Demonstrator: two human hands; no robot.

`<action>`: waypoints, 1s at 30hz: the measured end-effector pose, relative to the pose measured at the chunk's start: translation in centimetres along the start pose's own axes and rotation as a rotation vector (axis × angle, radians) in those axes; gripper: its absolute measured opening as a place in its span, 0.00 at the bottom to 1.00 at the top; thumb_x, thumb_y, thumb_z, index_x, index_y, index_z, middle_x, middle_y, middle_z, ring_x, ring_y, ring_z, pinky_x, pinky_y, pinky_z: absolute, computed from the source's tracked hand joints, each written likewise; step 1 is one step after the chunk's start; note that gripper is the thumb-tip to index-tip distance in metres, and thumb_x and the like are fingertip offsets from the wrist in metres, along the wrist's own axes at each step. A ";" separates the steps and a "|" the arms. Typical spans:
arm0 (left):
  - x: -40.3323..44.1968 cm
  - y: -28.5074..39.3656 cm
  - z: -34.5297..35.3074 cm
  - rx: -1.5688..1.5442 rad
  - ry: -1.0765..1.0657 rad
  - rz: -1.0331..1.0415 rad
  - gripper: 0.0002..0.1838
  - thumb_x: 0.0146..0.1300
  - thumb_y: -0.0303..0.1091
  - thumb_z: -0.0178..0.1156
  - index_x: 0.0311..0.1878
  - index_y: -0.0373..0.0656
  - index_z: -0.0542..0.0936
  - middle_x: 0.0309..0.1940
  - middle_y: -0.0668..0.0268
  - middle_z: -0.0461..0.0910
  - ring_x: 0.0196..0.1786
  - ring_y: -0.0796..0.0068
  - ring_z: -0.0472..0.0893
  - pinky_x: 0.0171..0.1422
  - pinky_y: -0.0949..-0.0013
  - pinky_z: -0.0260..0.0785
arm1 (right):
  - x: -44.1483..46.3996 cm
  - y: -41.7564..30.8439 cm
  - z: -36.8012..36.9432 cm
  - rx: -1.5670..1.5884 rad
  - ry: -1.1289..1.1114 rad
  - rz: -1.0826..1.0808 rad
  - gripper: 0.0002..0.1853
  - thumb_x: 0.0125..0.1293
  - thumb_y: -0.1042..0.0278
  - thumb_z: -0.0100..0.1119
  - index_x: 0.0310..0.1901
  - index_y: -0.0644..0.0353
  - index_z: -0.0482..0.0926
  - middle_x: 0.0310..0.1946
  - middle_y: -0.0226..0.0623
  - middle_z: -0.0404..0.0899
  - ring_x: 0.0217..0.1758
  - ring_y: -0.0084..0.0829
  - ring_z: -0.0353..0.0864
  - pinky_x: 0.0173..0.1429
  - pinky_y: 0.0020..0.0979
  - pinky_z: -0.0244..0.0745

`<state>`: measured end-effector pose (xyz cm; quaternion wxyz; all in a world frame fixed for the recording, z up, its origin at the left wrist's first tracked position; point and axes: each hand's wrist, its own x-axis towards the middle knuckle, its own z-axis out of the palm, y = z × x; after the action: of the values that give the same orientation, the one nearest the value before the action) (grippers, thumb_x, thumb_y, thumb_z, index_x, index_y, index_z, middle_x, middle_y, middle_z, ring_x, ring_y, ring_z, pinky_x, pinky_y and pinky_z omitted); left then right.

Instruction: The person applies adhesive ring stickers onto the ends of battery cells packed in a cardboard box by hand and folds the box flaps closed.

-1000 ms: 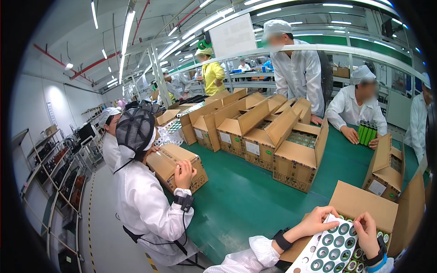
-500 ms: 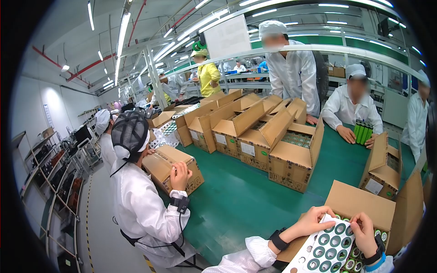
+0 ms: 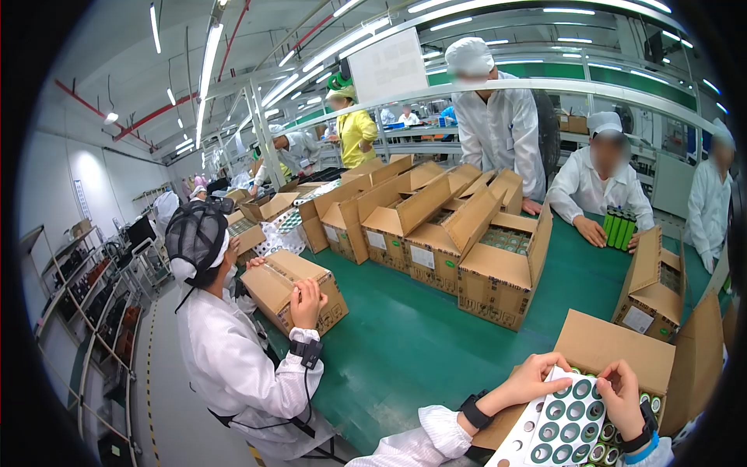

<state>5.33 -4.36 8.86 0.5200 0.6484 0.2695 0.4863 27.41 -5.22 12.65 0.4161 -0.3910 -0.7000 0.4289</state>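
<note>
The work with the ring sheet [image 3: 572,420] looks partway through. Rows of green rings sit on its white backing, so much of it seems unused. At its eight o'clock, a pale strip [image 3: 517,447] shows round openings with no green rings; whether it belongs to the same sheet, I cannot tell. The carton [image 3: 615,342] stands open, its flap raised at one o'clock from the sheet. Green-rimmed cells [image 3: 599,451] show at the sheet's four to five o'clock, and others lie hidden under it, so how many carry rings cannot be counted.

The sheet lies over the open carton, between four and five o'clock in the view, at the near edge of the green counter [image 3: 389,358].

The left hand [image 3: 533,377], at the sheet's ten o'clock, has its grip closed on the top edge, thumb across the face and fingers beyond. The right hand [image 3: 621,395], at two o'clock, pinches the upper corner between thumb and fingertips, its grip nearly pressed together; whether a loose ring is in that pinch is too small to tell. The two sets of fingertips are near each other, but apart.
</note>
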 end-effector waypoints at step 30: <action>-0.1 0.2 -0.1 -0.021 0.009 -0.006 0.11 0.59 0.31 0.61 0.39 0.36 0.74 0.25 0.70 0.78 0.27 0.91 0.74 0.28 0.85 0.61 | 0.4 0.1 0.1 -0.136 0.041 -0.121 0.06 0.53 0.77 0.56 0.28 0.61 0.67 0.32 0.31 0.66 0.33 0.20 0.67 0.37 0.19 0.64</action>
<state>5.13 -4.45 8.96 0.5271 0.6399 0.2685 0.4906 27.17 -4.86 12.58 0.4282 -0.3840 -0.7411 0.3464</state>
